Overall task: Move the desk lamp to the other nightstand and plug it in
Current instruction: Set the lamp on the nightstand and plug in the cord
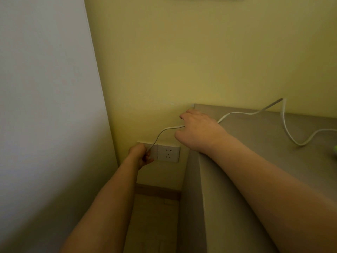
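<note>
A white lamp cord (242, 113) snakes across the grey nightstand top (255, 143) and drops off its left edge toward the wall. My right hand (197, 130) holds the cord over the nightstand's back left corner. My left hand (140, 155) is closed on the cord's plug end, pressed against the left half of the white wall socket plate (168, 153); the plug itself is hidden by my fingers. The socket on the right half shows bare holes. The lamp body is out of view.
A white wall or panel (45, 106) closes in on the left, leaving a narrow gap beside the nightstand. Wooden floor and skirting (158, 192) lie below the socket. A small green object (334, 152) peeks in at the right edge.
</note>
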Tool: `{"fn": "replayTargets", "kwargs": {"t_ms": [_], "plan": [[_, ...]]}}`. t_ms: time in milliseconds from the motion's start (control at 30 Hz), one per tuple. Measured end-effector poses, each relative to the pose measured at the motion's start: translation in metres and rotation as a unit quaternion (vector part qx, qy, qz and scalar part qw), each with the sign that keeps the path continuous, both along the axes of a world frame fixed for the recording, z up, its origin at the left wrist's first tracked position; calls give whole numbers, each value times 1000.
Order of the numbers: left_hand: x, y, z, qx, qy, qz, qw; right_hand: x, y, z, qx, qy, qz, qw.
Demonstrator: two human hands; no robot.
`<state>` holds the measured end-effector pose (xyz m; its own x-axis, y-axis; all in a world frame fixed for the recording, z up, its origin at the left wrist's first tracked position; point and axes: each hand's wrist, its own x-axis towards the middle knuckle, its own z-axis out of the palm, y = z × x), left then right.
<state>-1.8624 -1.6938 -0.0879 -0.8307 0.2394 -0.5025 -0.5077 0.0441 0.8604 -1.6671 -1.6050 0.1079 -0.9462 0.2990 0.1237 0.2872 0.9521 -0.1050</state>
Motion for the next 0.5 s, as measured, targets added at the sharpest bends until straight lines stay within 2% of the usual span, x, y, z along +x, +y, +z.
{"fn": "replayTargets", "kwargs": {"t_ms": [267,500], "plan": [[2,-2,6,-6,-11,-7,1000,-1,-1,1,-6,0,-10,1000],[16,-5,28,-121,18,-53,991,9,-7,9,-30,25,-29,999]]}}
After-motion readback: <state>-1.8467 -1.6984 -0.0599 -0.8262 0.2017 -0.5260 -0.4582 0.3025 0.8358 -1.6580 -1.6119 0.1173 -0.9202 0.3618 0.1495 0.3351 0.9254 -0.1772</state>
